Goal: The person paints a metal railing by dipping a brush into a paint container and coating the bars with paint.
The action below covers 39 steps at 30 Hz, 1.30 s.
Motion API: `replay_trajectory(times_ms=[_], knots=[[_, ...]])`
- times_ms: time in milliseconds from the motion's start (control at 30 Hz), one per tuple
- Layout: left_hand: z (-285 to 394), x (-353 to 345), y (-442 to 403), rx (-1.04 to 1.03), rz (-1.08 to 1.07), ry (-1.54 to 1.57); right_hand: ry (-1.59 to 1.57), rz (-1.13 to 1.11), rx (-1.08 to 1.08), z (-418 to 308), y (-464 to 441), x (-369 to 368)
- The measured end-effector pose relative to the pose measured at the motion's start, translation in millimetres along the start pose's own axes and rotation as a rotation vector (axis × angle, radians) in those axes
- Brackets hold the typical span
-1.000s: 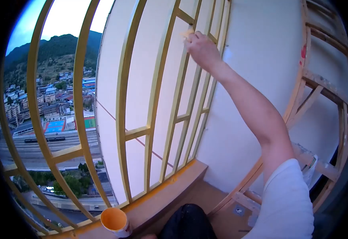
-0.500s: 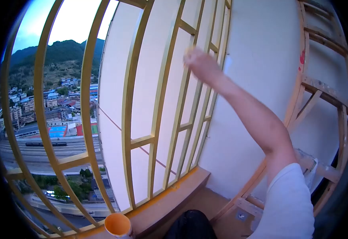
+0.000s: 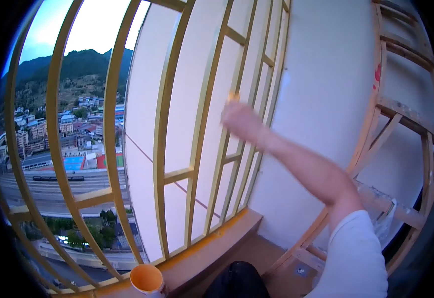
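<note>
My right hand [image 3: 243, 122] is closed, slightly blurred, on what looks like a small paintbrush [image 3: 233, 96]. Only its yellow-orange end shows above my fist; the rest is hidden in my fingers. The brush end is at a vertical bar of the yellow-painted metal grille [image 3: 200, 119]; I cannot tell whether they touch. My left hand is out of view. On the ledge at the bottom, left of my knee, stands a small paint bucket [image 3: 147, 279], its inside coated orange-yellow.
A paint-marked wooden ladder [image 3: 371, 134] leans against the white wall [image 3: 311, 64] on the right. Orange paint streaks mark the ledge [image 3: 197, 265] under the grille. Beyond the bars lie a town and hills far below. My dark-clad knee [image 3: 237, 282] is at the bottom.
My right hand has moved down along the grille bar with the brush, and my forearm has lowered. The bucket and ladder stay where they were.
</note>
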<state>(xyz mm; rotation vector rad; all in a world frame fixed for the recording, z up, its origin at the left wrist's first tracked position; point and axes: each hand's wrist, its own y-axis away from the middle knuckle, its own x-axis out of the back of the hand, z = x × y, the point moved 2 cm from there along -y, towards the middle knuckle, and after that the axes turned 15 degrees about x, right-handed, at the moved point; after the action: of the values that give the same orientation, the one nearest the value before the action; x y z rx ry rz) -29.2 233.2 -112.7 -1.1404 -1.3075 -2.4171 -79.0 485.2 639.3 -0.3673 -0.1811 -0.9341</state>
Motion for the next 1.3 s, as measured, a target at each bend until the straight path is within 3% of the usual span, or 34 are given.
replay_trajectory(times_ms=[100,167,233,300,333,367,400,433,467,533,567,633,700,733,767,833,933,1067,1167,1233,1300], knots=[[19.5,55.5,83.7,0.028,0.060,-0.011,-0.350,0.057,-0.004,-135.3,20.9,-37.0],[14.5,42.8,68.7,0.010,0.104,-0.045,-0.507,0.094,-0.035,-196.2,26.1,-57.8],[7.0,46.4,64.1,0.117,-0.154,-0.114,-0.923,-0.268,-0.323,-238.8,30.4,-93.0],[15.9,57.5,75.6,0.158,-0.171,-0.122,-1.003,-0.038,-0.478,-188.6,34.8,-118.5],[2.1,37.4,50.0,0.125,-0.167,-0.106,-0.801,-0.153,-0.488,-134.9,28.0,-126.2],[24.4,75.3,97.7,0.203,-0.171,-0.032,-0.768,0.077,-0.611,-86.9,20.2,-92.7],[6.6,40.2,54.7,0.134,-0.162,-0.081,-0.727,0.321,-0.705,-39.3,12.6,-57.2],[8.3,41.2,54.0,0.140,-0.162,-0.103,-0.386,0.221,-0.547,-1.1,0.1,-20.9],[17.1,56.4,72.4,0.161,-0.134,-0.077,-0.183,0.135,-0.541,13.8,-12.3,15.5],[19.5,63.3,81.3,0.165,-0.126,-0.076,0.125,0.504,-0.094,4.7,-21.2,51.2],[28.1,80.9,103.2,0.182,-0.133,-0.039,0.089,0.490,-0.095,-13.7,-16.2,32.9],[26.2,74.2,104.1,0.202,-0.033,0.053,0.019,0.019,-0.075,-73.8,-0.6,-22.2],[29.6,76.8,104.8,0.183,-0.022,-0.013,-0.157,-0.055,0.041,-181.5,30.4,-50.6],[28.7,76.3,104.7,0.191,-0.006,-0.024,-0.455,0.037,0.009,-233.7,48.2,-70.1],[25.9,71.3,100.7,0.203,-0.018,-0.023,-0.745,-0.013,-0.091,-284.6,64.4,-93.6],[22.9,60.5,89.3,0.162,-0.003,-0.072,-1.099,-0.014,-0.269,-354.5,83.2,-118.8],[25.1,69.0,95.5,0.158,0.020,-0.083,-0.947,-0.013,-0.332,-362.8,95.2,-158.7],[28.2,74.1,98.7,0.153,0.025,-0.061,-0.632,0.176,-0.388,-236.0,61.4,-71.4],[25.2,69.3,93.3,0.157,-0.026,-0.089,-0.846,0.153,-0.419,-248.3,57.8,-68.6],[23.5,66.1,91.8,0.154,0.000,-0.090,-1.052,-0.022,-0.440,-316.7,67.3,-112.2],[20.0,58.5,87.3,0.155,0.054,-0.041,-1.061,-0.075,-0.319,-386.9,80.9,-161.5]])
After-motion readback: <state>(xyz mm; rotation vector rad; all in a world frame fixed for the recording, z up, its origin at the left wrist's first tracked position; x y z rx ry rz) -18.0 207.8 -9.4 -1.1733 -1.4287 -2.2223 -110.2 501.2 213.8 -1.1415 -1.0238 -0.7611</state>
